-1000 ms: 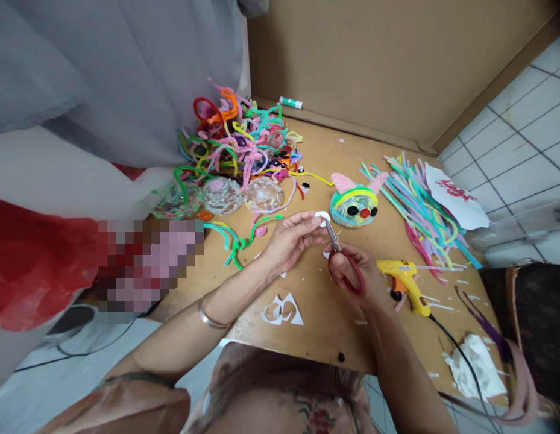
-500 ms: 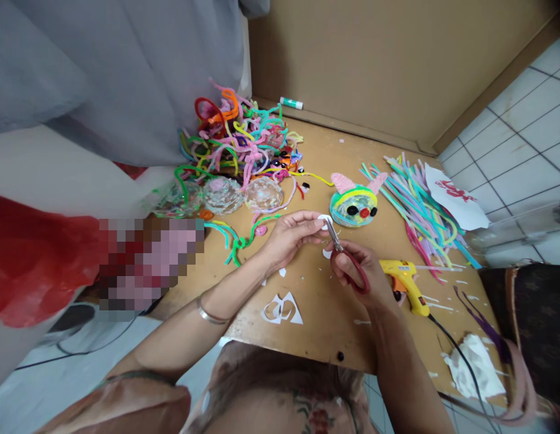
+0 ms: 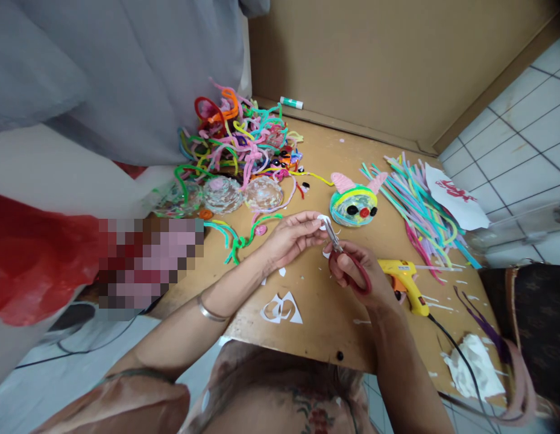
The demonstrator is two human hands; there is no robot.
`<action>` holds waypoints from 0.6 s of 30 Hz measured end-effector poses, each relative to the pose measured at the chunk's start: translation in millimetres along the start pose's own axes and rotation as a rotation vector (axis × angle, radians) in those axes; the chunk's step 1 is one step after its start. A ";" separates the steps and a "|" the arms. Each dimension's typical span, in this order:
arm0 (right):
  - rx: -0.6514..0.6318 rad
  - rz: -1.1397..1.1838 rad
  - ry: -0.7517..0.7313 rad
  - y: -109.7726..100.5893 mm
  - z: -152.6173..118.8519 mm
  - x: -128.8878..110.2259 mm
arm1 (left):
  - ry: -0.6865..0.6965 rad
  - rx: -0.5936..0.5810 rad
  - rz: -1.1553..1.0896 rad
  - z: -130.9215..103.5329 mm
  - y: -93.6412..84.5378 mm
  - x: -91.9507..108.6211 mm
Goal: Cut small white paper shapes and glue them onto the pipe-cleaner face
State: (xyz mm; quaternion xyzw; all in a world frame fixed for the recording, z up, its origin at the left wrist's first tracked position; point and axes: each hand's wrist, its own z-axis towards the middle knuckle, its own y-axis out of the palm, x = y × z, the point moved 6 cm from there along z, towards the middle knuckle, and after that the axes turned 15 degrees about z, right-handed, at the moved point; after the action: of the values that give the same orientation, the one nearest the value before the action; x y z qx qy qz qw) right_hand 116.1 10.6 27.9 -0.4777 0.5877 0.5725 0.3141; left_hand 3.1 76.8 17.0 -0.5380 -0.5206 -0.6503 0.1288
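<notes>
Between the fingertips of my left hand (image 3: 298,234) is a small white paper piece (image 3: 324,220). My right hand (image 3: 354,268) grips red-handled scissors (image 3: 361,278), their blades against the paper's edge. Another white paper piece (image 3: 327,251) lies on the table, partly hidden behind the scissors. White paper offcuts (image 3: 282,308) with curved cut-outs rest nearer to me. Just beyond my hands sits a round animal head (image 3: 353,205) with pink ears, black button eyes and a red nose.
A yellow glue gun (image 3: 408,283) lies right of my right hand, its cord trailing forward. Pipe cleaners (image 3: 419,205) spread at the right under a printed sheet (image 3: 456,196). A tangled craft pile (image 3: 243,138) fills the back left. A brown bag (image 3: 533,325) stands at the right edge.
The scissors and my right hand have shifted very slightly at the paper's edge. The left-hand fingers below the paper have opened a little. All else looks the same.
</notes>
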 end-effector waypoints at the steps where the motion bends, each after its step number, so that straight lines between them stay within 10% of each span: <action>1: -0.008 0.006 -0.002 -0.2 0.0 0.7 | -0.004 -0.015 -0.009 0.1 0.6 -0.5; 18: 0.002 0.045 0.019 0.6 0.6 4.1 | -0.014 -0.049 0.004 -0.4 1.7 1.1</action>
State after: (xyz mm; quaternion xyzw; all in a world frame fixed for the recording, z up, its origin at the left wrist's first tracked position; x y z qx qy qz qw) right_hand 114.0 10.3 24.2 -0.4694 0.6018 0.5742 0.2962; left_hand 3.7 76.1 19.0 -0.5466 -0.5046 -0.6587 0.1133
